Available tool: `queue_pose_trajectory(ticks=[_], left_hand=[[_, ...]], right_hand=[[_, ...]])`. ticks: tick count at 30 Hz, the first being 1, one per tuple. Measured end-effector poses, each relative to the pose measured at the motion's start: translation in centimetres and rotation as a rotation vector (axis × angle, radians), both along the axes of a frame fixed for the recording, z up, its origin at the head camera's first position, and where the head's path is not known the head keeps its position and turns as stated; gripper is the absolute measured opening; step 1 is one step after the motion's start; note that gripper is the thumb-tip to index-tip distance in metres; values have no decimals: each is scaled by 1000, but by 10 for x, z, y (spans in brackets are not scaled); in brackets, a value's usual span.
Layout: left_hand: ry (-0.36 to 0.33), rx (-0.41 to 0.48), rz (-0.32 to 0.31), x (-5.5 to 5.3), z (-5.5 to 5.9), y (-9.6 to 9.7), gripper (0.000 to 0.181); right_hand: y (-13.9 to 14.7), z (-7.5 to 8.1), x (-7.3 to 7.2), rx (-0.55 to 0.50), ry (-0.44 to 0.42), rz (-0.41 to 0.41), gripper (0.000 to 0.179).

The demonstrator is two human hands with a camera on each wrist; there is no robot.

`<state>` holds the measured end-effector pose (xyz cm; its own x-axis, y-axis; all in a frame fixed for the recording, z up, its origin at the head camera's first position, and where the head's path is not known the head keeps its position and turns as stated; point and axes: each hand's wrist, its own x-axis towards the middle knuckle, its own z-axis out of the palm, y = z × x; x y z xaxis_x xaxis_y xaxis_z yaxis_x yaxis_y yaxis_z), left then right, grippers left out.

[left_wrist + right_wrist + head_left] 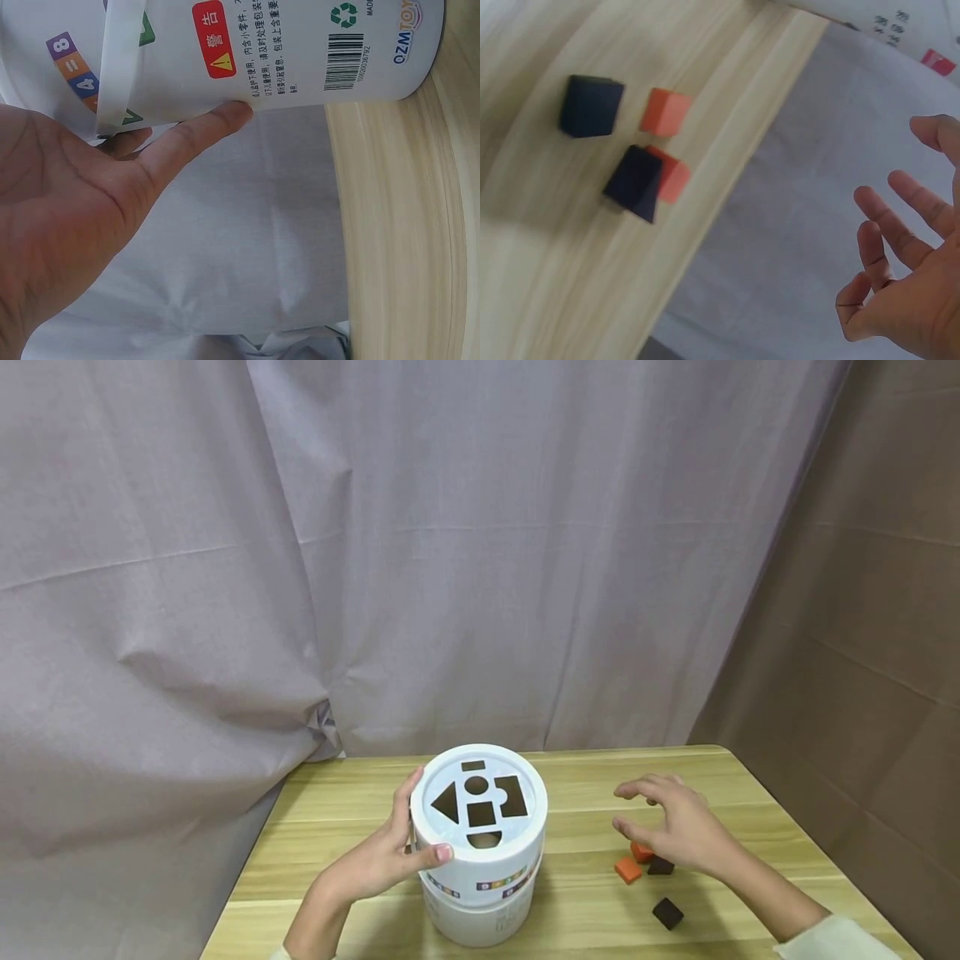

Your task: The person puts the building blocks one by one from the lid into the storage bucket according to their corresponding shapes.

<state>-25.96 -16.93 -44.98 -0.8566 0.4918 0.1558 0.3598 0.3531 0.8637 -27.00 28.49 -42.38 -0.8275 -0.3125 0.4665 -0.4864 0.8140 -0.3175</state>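
Note:
A white toy bucket [480, 893] stands upright, its white lid [442, 835] cut with round, square, triangular and other shaped holes. My left hand [378, 860] holds the bucket by its upper left side, thumb at the near rim and fingers along the far side. In the left wrist view, a finger [195, 139] lies along the printed wall. To the right, my right hand [686, 822] hovers over the blocks, fingers apart and loosely bent, holding nothing. Beneath it are an orange block [627, 869], a second orange block [673, 178] and a dark block [635, 180]; another dark block [667, 913] lies nearer.
The wood-grain table [585, 902] carries the bucket and blocks. Behind it hangs a grey curtain [480, 568], and a brownish curtain [862, 652] closes off the right side. A white bail handle [120, 67] hangs down the bucket's side.

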Motion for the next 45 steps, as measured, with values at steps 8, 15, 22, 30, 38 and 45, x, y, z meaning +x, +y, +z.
queue_pose_trajectory(ticks=[8, 15, 22, 30, 38, 45], left_hand=[[1, 6, 5, 0, -2, -1, 121], [9, 16, -4, 0, -3, -1, 122], [17, 21, -4, 2, -2, 1, 121], [5, 13, -1, 1, -1, 3, 121], [-14, 27, -11, 2, -4, 2, 121], [-11, 26, -10, 1, -5, 2, 123]], right_hand=[[18, -23, -2, 65, -116, -67, 34], [34, -44, -6, 155, -261, -85, 49], [43, -63, -11, 251, -257, -111, 49], [47, -82, -14, 287, -306, -145, 33], [45, -89, -16, 287, -292, -126, 30], [46, -89, -17, 297, -261, -129, 38]])
